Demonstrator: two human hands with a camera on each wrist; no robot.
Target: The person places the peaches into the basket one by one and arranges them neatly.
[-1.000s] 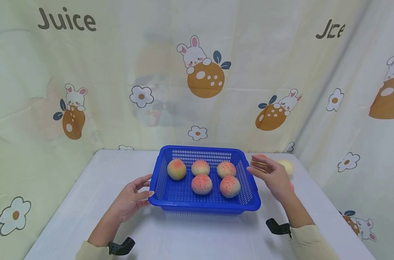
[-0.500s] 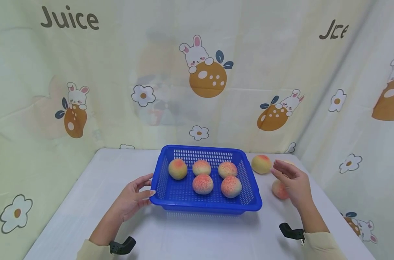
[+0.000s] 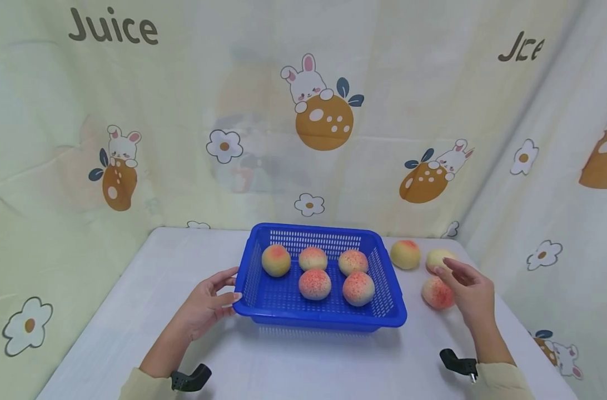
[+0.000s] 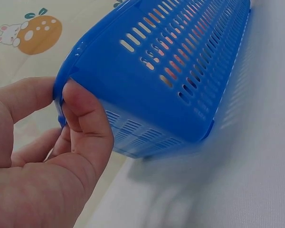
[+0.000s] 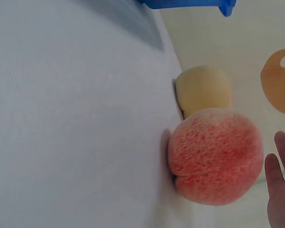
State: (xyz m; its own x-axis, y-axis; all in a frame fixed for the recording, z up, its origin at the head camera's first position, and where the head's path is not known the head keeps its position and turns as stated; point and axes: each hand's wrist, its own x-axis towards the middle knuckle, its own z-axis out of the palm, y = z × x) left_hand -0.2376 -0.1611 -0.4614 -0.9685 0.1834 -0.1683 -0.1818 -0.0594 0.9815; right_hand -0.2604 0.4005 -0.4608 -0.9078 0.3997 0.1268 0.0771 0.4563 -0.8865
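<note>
- Since the frame one second earlier, the right hand [image 3: 472,294] has moved from beside the right rim of the blue basket [image 3: 323,317] to the loose peaches at the right; the left hand [image 3: 205,308] keeps its place.
- The left hand pinches the left rim of the basket, with the thumb on one side and the fingers on the other.
- The right hand is rather wide, its fingers loose, and it holds nothing; in the right wrist view only some fingers enter, cut by the edge, apart from the fruit.
- The basket carries one yellow peach [image 3: 275,261] and four speckled peaches [image 3: 314,284]; through its slots, the left wrist view shows them only as reddish patches.
- Outside, near the right wall, lie a red-topped peach [image 3: 406,254], a pale peach [image 3: 436,258] partly hidden by the right hand, and a reddish peach [image 3: 437,293]. In the right wrist view one yellowish fruit is half behind the reddish one; I cannot tell which it is.
- The table [image 3: 313,361] is white, its near part cut off.
- Behind it hangs a cream curtain [image 3: 183,83] with rabbits, flowers and the word "Juice"; some shapes on it are too faint to read.
</note>
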